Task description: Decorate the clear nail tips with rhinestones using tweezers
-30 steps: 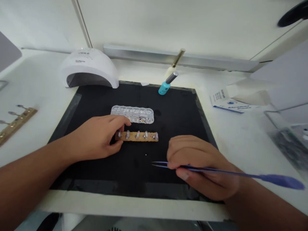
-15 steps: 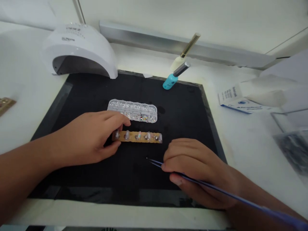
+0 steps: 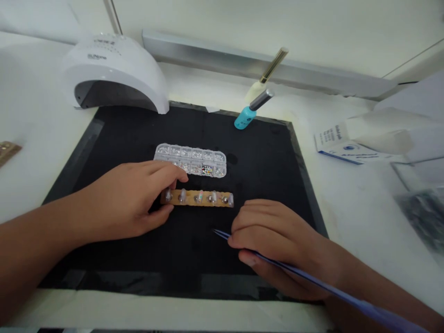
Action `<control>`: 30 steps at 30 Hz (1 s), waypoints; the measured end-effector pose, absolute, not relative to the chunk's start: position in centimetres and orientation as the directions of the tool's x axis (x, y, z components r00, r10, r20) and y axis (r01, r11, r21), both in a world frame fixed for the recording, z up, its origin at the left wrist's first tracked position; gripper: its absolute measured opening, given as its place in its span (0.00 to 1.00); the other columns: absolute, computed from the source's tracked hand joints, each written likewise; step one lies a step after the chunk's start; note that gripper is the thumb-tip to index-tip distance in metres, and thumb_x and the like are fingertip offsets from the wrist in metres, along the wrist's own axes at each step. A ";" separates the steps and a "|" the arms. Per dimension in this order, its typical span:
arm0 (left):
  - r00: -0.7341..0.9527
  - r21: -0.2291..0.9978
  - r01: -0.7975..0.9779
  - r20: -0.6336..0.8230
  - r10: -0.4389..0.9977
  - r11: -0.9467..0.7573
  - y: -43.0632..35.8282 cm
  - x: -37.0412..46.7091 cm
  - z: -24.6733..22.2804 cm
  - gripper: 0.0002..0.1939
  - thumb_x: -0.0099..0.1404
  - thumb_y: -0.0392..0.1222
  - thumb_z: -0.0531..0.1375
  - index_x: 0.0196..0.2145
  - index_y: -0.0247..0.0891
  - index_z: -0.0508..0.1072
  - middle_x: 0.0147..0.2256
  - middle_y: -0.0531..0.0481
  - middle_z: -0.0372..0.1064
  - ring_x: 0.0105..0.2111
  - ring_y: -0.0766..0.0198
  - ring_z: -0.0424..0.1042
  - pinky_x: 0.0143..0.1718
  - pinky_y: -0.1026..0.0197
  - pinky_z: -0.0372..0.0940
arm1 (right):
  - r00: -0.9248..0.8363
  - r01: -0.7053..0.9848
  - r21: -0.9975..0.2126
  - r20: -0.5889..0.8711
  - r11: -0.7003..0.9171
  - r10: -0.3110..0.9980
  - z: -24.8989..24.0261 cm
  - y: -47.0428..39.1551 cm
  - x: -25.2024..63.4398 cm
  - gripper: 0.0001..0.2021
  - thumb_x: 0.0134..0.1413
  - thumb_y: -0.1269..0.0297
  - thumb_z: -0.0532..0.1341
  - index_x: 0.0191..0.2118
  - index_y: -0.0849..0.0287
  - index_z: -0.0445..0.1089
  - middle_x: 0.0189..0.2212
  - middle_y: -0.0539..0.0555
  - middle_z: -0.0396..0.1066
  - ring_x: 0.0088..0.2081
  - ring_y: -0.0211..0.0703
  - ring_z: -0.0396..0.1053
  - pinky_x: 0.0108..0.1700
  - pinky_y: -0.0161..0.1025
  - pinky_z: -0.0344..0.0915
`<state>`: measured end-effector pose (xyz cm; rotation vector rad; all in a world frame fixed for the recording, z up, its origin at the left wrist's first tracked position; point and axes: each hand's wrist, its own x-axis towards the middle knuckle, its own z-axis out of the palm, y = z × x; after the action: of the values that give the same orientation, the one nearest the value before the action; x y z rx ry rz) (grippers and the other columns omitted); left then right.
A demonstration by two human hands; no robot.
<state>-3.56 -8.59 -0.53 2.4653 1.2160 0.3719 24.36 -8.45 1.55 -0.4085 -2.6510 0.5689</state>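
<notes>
A brown display strip [image 3: 204, 198] lies on the black mat [image 3: 194, 263], bearing several clear nail tips on small round metal holders. My left hand [image 3: 135, 199] grips its left end, thumb in front and fingers behind. In my right hand [image 3: 277, 240] is a pair of blue tweezers [image 3: 222, 234], held low at the right of the strip. Their tips are nearly together over bare mat; whether anything small is between them I cannot make out. Just behind the strip sits a clear compartment case [image 3: 191, 159] of rhinestones, partly covered by my left fingers.
A white nail lamp [image 3: 118, 69] stands at the back left. Behind the case are a turquoise polish bottle [image 3: 244, 118] and a pale bottle with a gold cap [image 3: 274, 65]. An open white box [image 3: 347, 143] sits at the right. Another brown strip [image 3: 9, 151] lies far left.
The tweezer tips have closed from slightly apart to nearly together. The white speck at their tip is no longer visible. My right hand shifted slightly left; the left hand stayed on the strip.
</notes>
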 end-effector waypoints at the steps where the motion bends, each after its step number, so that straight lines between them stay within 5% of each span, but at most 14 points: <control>1: 0.595 0.432 0.705 0.071 0.801 -0.562 -8.6 -3.5 -0.5 0.14 0.64 0.40 0.55 0.49 0.42 0.64 0.40 0.50 0.71 0.36 0.59 0.72 0.35 0.58 0.65 | -0.881 0.194 -0.440 0.315 0.877 0.353 1.5 -8.5 24.4 0.06 0.66 0.70 0.51 0.39 0.61 0.64 0.29 0.52 0.72 0.32 0.40 0.71 0.38 0.41 0.68; 13: 0.594 0.439 0.707 0.056 0.802 -0.554 -8.6 -3.6 -0.5 0.15 0.64 0.40 0.55 0.49 0.41 0.63 0.40 0.50 0.71 0.36 0.59 0.72 0.35 0.58 0.66 | -0.863 0.159 -0.453 0.368 0.877 0.346 1.2 -8.3 24.4 0.06 0.65 0.71 0.51 0.39 0.61 0.64 0.28 0.52 0.72 0.30 0.39 0.71 0.38 0.41 0.68; 18: 0.599 0.437 0.700 0.074 0.798 -0.565 -8.6 -3.5 -0.5 0.15 0.64 0.40 0.54 0.49 0.40 0.64 0.40 0.49 0.71 0.36 0.59 0.72 0.34 0.58 0.65 | -0.778 0.182 -0.647 0.366 0.740 0.511 1.2 -8.3 24.7 0.07 0.67 0.69 0.51 0.40 0.59 0.66 0.29 0.52 0.72 0.34 0.39 0.71 0.39 0.39 0.69; 23: 0.611 0.456 0.677 0.089 0.787 -0.577 -8.5 -3.7 -0.4 0.15 0.64 0.40 0.55 0.49 0.40 0.65 0.39 0.49 0.72 0.35 0.59 0.73 0.33 0.59 0.65 | -0.607 -0.017 -0.900 0.356 0.436 0.711 0.4 -8.0 24.6 0.07 0.65 0.67 0.55 0.39 0.60 0.70 0.26 0.50 0.67 0.28 0.36 0.65 0.29 0.35 0.63; 30: 0.661 0.501 0.618 0.086 0.745 -0.606 -8.5 -3.3 -0.3 0.13 0.64 0.36 0.56 0.47 0.43 0.65 0.38 0.52 0.72 0.35 0.62 0.74 0.35 0.59 0.66 | -0.458 -0.146 -0.938 0.345 0.314 0.819 -0.1 -8.3 24.1 0.08 0.64 0.65 0.58 0.37 0.61 0.73 0.25 0.51 0.67 0.26 0.36 0.63 0.27 0.36 0.61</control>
<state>-3.27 -8.52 -0.32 2.4452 1.0651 0.3999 24.13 -8.34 -0.07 -0.6196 -1.6524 1.3045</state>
